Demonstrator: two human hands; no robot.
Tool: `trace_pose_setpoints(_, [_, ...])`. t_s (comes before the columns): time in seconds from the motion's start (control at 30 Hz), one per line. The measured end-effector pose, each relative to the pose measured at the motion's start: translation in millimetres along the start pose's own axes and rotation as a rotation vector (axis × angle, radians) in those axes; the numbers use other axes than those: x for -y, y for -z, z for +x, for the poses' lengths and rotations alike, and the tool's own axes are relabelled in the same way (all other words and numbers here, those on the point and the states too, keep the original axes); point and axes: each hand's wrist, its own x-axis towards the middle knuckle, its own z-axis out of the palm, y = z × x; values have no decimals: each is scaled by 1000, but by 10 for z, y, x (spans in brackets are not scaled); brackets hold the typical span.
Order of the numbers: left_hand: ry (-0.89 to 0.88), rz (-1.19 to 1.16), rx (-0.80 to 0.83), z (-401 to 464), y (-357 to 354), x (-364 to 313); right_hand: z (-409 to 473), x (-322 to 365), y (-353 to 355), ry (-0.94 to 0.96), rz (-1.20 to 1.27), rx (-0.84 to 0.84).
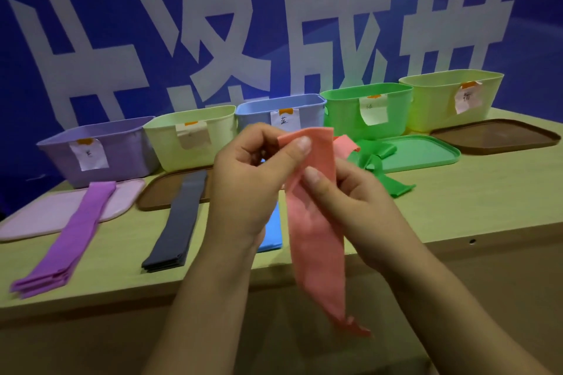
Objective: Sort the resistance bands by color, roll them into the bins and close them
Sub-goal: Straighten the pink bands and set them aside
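I hold a pink band [313, 240] up in front of me; its lower end hangs past the table's front edge. My left hand [246, 179] pinches its top edge and my right hand [350, 201] grips it just below. Flat on the table lie a purple band [65, 237], a dark grey band [176, 222] and a blue band [272, 234], the blue one mostly hidden behind my left hand. A green band [377, 167] lies crumpled beside another pink piece [345, 146]. Open bins stand in a row: purple [128, 143], pale yellow-green [222, 134], blue [253, 114], green [341, 113], yellow [432, 103].
Lids lie in front of the bins: pink [36, 219], brown [155, 195], green [426, 152] and a second brown lid [493, 137]. Each bin carries a paper label. A blue wall with large white characters [231, 39] rises right behind the bins. The wooden table edge [457, 240] runs below my hands.
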Motion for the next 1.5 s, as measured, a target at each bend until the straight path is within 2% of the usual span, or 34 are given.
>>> trace_pose_setpoints(0.13, [33,-71,-19,19,54,157,-166,-200,-35,-132,146,2])
trace_pose_setpoints(0.27, [322,-234,229,-60,8,325,-160,-311,-90,-110,164,-63])
trace_pose_setpoints(0.37, [374,-243,357,-123,-29,349,-161,-366,-113,-118,138,-93])
trace_pose_setpoints(0.43, [379,-261,320,-99,-21,329,-221,-399,-120,-205,153,-16])
trace_pose_setpoints(0.53, [407,-308,258,-23,53,323,-409,-510,-124,-401,227,237])
trace_pose_setpoints(0.63, [429,-338,255,6,129,336,-577,-699,-88,-534,171,334])
trace_pose_setpoints(0.83, [469,-401,159,56,191,383,-806,-1034,-90,-648,104,337])
trace_pose_setpoints(1.0, [466,-395,145,62,211,395,-882,-1140,-113,-718,225,342])
trace_pose_setpoints(1.2, [458,-392,86,91,211,367,-1028,-1348,-238,-647,-56,288])
trace_pose_setpoints(1.37, [469,-411,47,11,165,407,-1023,-1332,-263,-643,-32,221])
trace_pose_setpoints(1.5, [480,-462,68,-83,130,437,-942,-1149,-115,-548,-137,231])
